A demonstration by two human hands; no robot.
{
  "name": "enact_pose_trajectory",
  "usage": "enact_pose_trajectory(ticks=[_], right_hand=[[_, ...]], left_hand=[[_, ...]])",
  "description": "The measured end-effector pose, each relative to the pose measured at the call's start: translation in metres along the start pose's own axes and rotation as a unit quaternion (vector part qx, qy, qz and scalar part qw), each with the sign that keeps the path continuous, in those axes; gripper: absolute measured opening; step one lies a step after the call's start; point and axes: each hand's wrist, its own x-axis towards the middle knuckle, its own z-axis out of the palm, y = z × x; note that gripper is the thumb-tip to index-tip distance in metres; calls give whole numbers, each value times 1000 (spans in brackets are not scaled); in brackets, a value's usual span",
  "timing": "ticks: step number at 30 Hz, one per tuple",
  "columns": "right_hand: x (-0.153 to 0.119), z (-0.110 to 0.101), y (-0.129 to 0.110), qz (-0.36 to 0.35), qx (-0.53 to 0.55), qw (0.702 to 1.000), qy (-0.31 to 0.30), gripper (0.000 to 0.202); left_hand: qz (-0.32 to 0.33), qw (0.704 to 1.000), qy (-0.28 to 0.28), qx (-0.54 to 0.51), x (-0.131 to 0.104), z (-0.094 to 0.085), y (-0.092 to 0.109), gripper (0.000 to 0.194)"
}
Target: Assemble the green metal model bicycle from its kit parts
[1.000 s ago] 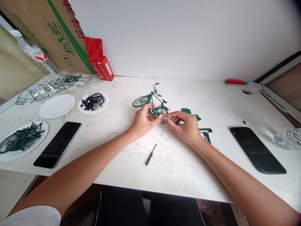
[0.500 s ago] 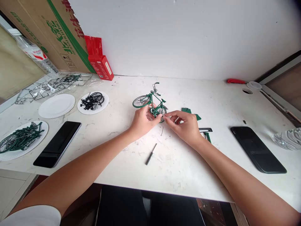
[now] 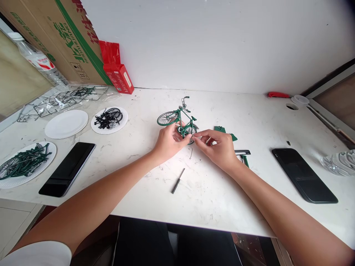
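A green model bicycle [image 3: 181, 120] is held up over the middle of the table, front wheel to the left and handlebar at the top. My left hand [image 3: 172, 142] is closed around its lower rear part, thumb near the back wheel [image 3: 191, 130]. My right hand [image 3: 217, 146] pinches at the right edge of that wheel; what lies between its thumb and forefinger is too small to make out. Below the hands, a thin metal pin with a loop [image 3: 191, 153] and a small screwdriver [image 3: 178, 181] lie on the table.
Green flat pieces [image 3: 220, 129] lie behind my right hand. A phone [image 3: 68, 169] and plates of green parts [image 3: 27, 160] and black parts [image 3: 108, 119] are at left, near a red box [image 3: 119, 78]. At right lie a dark phone [image 3: 304, 175] and a clear cup [image 3: 338, 162].
Both hands keep the same grip at the rear wheel. The bicycle has shifted or tilted very slightly to the right; nothing else visibly differs.
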Motion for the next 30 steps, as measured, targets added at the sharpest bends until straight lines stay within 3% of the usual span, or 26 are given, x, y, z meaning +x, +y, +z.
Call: enact_pose_trajectory(ticks=[12,30], right_hand=[[1,-3,2,-63,-51,997,-10,20],[1,-2,-1,9,-37,999,-25,24]], left_hand=[[9,1000,0,8,0,0,1,35],[17,1000,-19,5,1,0,-1,36]])
